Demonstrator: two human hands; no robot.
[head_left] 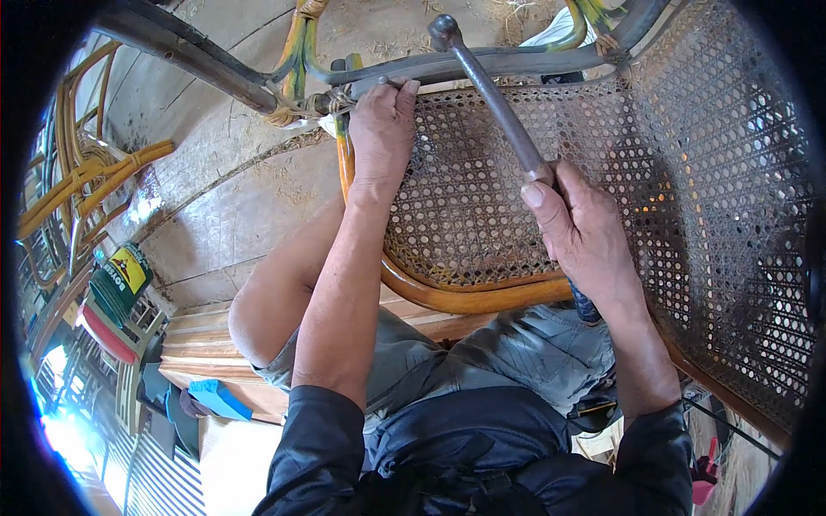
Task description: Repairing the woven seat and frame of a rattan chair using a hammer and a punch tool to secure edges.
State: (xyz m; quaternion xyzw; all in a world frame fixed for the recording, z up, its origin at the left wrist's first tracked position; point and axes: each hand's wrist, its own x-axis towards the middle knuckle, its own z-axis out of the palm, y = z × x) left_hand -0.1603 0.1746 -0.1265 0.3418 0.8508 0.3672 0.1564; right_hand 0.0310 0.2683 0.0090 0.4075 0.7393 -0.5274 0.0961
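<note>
Pinching what looks like a small dark pin (384,81) against the cane chair's (473,181) rail (542,62), your left hand (380,125) sits near the lashed joint (339,100); your right hand (587,228) grips the hammer (497,103). Step, judged: lining up a strike. Next needs square aim, fingertips clear.

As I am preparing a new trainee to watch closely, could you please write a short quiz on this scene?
1. What does the right hand grip?
2. True or false: the left hand is on the green container.
3. Which colour is the rim of the woven panel, on the side nearest the person's lap?
A) Blue
B) Orange-brown
C) White

Key:
1. A long metal tool with a rounded head, probably a hammer.
2. False: it is at the dark pole along the panel's far edge.
3. B
</note>
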